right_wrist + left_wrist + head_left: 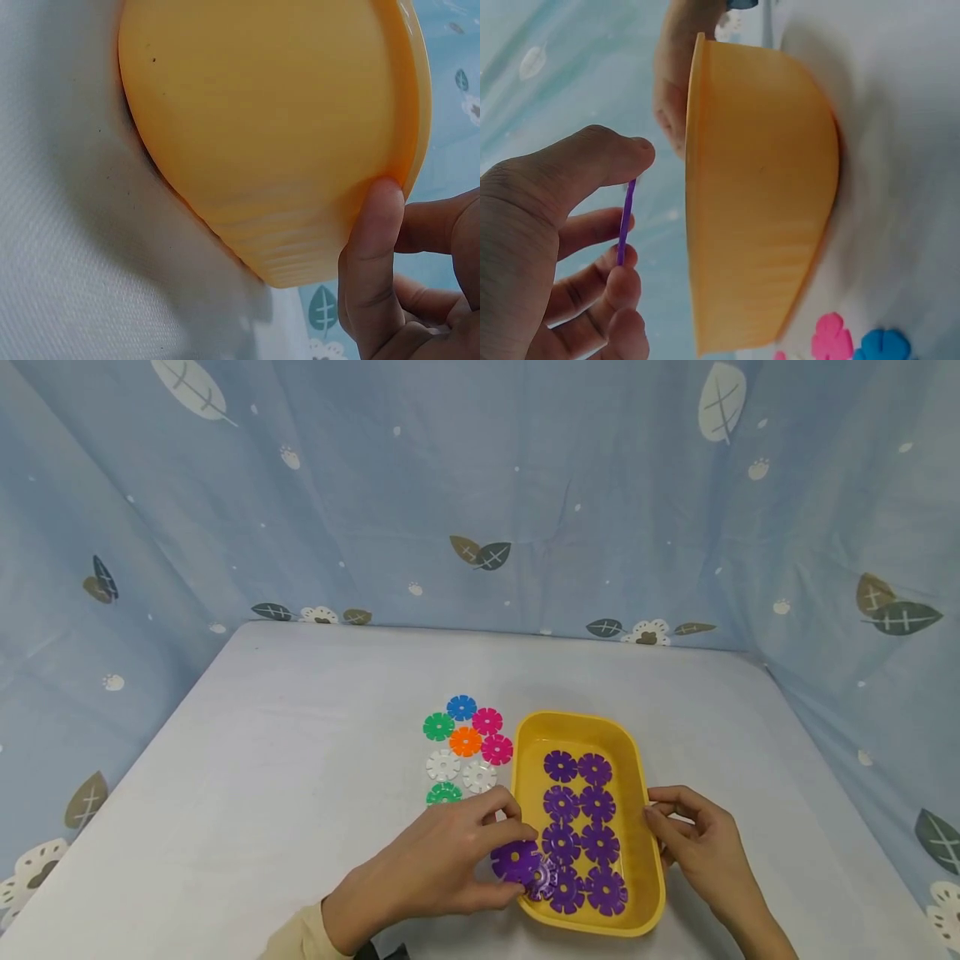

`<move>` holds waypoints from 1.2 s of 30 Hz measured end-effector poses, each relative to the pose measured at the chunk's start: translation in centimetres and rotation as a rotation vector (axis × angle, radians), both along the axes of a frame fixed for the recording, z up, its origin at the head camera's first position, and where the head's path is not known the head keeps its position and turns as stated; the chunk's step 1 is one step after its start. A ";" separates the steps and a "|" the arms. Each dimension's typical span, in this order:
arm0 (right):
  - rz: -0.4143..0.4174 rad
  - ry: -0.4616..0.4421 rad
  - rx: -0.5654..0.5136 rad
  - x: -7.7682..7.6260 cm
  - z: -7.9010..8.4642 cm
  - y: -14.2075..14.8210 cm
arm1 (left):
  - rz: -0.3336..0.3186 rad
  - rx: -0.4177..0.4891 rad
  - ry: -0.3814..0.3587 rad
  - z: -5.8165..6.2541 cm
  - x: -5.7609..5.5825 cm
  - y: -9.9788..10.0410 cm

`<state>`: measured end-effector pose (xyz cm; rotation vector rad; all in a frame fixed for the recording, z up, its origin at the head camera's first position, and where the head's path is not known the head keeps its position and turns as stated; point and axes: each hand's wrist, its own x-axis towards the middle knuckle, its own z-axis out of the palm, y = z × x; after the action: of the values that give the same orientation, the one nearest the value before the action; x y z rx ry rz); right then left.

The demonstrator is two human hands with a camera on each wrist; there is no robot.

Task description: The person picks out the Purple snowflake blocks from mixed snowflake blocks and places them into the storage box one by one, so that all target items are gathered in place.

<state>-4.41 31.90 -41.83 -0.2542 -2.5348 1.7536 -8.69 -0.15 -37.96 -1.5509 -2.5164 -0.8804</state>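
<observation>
My left hand (450, 856) pinches a purple snowflake disc (513, 858) between thumb and fingers, over the near left rim of a yellow tray (651, 893). The left wrist view shows this disc (626, 221) edge-on, apart from the tray wall (761, 195). Several purple snowflake discs (600, 842) lie in two columns inside the tray; a shiny one (542, 878) sits beside the held disc, partly covered. On the right side, my right hand (701, 843) holds the tray by its rim, one fingertip (382, 199) against the outer wall.
Left of the tray, loose snowflake discs lie on the white table (247, 793): blue (461, 707), orange (465, 742), two pink (487, 721), two clear (443, 765) and two green (438, 727). A blue leaf-patterned curtain (570, 510) hangs behind and beside the table.
</observation>
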 end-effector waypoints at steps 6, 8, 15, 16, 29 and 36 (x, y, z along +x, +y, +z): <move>-0.012 -0.009 -0.008 0.0 0.0 0.0 | 0.005 -0.043 -0.019 0.1 -0.5 0.5; -0.012 -0.017 -0.006 -0.1 0.0 0.0 | 0.004 -0.052 -0.007 0.2 -0.7 0.7; -0.021 -0.024 -0.013 -0.1 0.0 0.0 | -0.015 -0.085 0.033 0.3 -1.5 1.4; -0.020 -0.022 -0.016 0.0 0.0 0.0 | -0.018 -0.093 0.040 0.3 -1.6 1.6; -0.016 -0.030 -0.002 -0.1 0.1 -0.1 | -0.013 -0.238 0.110 0.3 -3.0 3.2; -0.008 -0.019 -0.002 -0.1 0.1 0.0 | 0.001 -0.322 0.120 0.1 -3.4 3.8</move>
<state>-4.50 31.87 -41.74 -0.2824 -2.5411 1.7600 -12.04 3.66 -37.82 -1.6263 -2.6697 -0.3795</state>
